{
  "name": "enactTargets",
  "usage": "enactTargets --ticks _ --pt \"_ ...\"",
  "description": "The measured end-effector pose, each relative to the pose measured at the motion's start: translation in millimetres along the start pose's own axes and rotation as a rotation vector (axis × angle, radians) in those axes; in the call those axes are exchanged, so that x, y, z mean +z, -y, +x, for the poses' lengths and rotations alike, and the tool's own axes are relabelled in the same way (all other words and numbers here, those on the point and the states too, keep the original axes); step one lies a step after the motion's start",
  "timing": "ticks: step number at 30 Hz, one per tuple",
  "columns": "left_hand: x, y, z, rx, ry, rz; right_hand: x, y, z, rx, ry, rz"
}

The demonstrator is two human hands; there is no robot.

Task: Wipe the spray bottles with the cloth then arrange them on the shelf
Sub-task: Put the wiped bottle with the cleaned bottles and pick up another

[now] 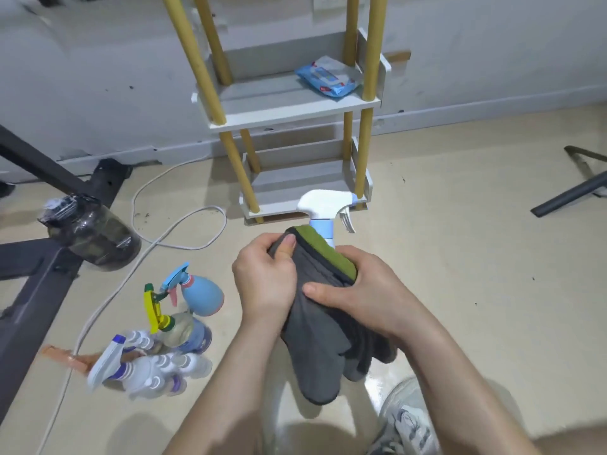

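A spray bottle with a white trigger head and pale blue collar sticks up out of a grey cloth with a green edge. The cloth hides the bottle's body. My left hand grips the wrapped bottle from the left, thumb up on the cloth. My right hand grips it from the right, thumb across the cloth. Several other spray bottles lie on the floor at the lower left, among them a blue one, a yellow-headed one and a white one. The shelf stands just beyond.
A blue wipes packet lies on the shelf's upper tier; the lower tier is bare. A dark plastic jar, a white cable and a black metal frame are at the left. A shoe shows at the bottom right.
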State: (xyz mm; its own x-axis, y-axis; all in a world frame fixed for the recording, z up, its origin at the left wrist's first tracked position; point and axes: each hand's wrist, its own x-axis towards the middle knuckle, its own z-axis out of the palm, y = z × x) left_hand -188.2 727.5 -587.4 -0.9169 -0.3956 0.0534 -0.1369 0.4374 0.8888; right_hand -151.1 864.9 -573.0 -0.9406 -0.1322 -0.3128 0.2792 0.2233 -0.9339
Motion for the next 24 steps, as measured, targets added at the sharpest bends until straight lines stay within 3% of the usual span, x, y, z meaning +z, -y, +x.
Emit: enactTargets --ticks 4,7,9,11,14,16,18,21,22,24 --pt "-13.5 -17.5 -17.9 -0.295 0.143 -0.515 -0.4 10.6 -23.2 0.014 0.096 0.239" --pt "-26.2 -35.1 -28.4 -0.468 0.252 -0.741 -0.7 14.5 -38.5 0.083 0.174 0.478" --pt "-29.8 -39.2 -31.5 -0.395 0.227 -0.68 0.2 20.3 -45.7 0.097 0.176 0.555" --pt "-34.5 -40.1 -37.5 -0.221 0.217 -0.436 6.5 25.3 -48.3 0.039 0.051 0.543" --pt "-52.0 -33.0 -58.4 0.185 0.202 -0.014 11.8 30.5 -44.5 -0.087 -0.291 0.421" --pt "-61.2 -31.1 -73.7 0.375 0.428 0.024 12.3 34.2 -47.9 -0.155 -0.391 0.267" --pt "-64.8 -27.6 -78.4 0.248 0.637 -0.101 16.0 37.6 -57.0 -0.17 -0.337 0.078" --pt "-64.0 -22.5 -72.8 0.066 0.609 -0.308 21.5 44.4 -73.1 -0.219 -0.165 -0.091" --pt "-62.8 -22.9 -73.9 0.029 0.579 -0.359 22.1 45.0 -77.6 -0.273 -0.251 -0.242" --pt "-59.1 -23.5 -75.6 -0.036 0.462 -0.412 24.1 45.9 -89.0 -0.484 -0.648 -0.552"
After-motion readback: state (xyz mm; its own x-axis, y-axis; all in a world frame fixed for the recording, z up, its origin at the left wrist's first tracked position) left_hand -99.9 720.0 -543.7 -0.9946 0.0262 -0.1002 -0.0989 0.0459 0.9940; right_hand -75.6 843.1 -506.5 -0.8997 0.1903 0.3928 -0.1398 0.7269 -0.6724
